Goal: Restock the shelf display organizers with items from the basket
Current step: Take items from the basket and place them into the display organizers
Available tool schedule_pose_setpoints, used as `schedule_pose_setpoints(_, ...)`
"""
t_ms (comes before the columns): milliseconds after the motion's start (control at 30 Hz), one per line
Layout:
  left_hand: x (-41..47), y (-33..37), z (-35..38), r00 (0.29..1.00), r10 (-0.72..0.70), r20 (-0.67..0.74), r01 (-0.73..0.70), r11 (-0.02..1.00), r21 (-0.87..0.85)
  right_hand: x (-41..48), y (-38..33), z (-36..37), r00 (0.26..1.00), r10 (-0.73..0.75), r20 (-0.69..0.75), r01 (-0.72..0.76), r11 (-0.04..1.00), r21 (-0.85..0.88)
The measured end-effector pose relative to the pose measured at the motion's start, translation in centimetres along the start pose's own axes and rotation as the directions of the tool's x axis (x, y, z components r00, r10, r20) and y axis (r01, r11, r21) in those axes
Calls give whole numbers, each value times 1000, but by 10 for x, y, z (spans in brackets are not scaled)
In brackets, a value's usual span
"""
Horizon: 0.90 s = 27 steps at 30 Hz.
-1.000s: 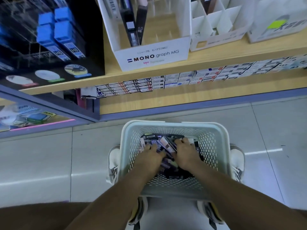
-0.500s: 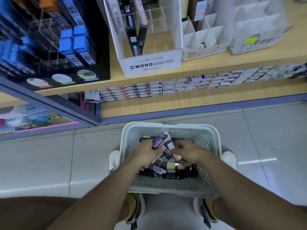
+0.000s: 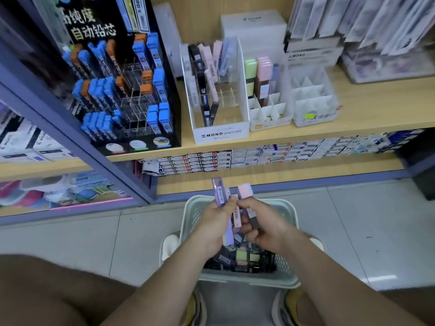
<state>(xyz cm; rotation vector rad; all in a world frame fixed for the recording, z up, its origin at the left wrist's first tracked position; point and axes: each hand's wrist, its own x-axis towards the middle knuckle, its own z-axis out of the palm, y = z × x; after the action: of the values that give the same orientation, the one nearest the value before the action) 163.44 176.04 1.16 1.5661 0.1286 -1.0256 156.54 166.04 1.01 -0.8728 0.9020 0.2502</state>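
Right now the person is gathering stock. Both hands are hovering just above the basket, which is sitting on the floor tiles near the viewer, below the shelf. The left hand is curling its fingers round a slim purple case that is pointing up towards the shelf. The right hand is pinching a pink-capped case with a dark body. A pale pink case is sitting between the two hands, and I cannot tell which hand is gripping it. Loose cases are lying heaped in the basket.

The picking step is looking close to finished, with placing yet to begin. The next move is calling for a lift to the far shelf, where the MONO graph organizer and the white divided organizer to its right are showing open cells. Colour is probably going to matter, since pastel cases are standing there in groups. Each case is likely needing to go in upright, end first, into a narrow cell.

Most fingertips are hiding behind the cases, the labels are blurring past reading, the wrists are covering part of the basket's contents, and the far right of the shelf is smearing out.
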Motion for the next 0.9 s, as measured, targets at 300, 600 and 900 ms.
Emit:
schedule_pose_setpoints(300, -43, 63, 12, 986, 162, 39, -155, 978, -138, -56, -41, 19, 920, -388, 48, 391, 919, -54)
schedule_pose_setpoints(600, -72, 98, 19, 945, 323, -55, -328, 929, -174, -79, -54, 45, 825, -566, -18, 564, 824, -55)
schedule_pose_setpoints(900, -79, 120, 16, 872, 484, -75, -487, 873, -19, -86, -71, 67, 806, -567, -167, 576, 818, 2)
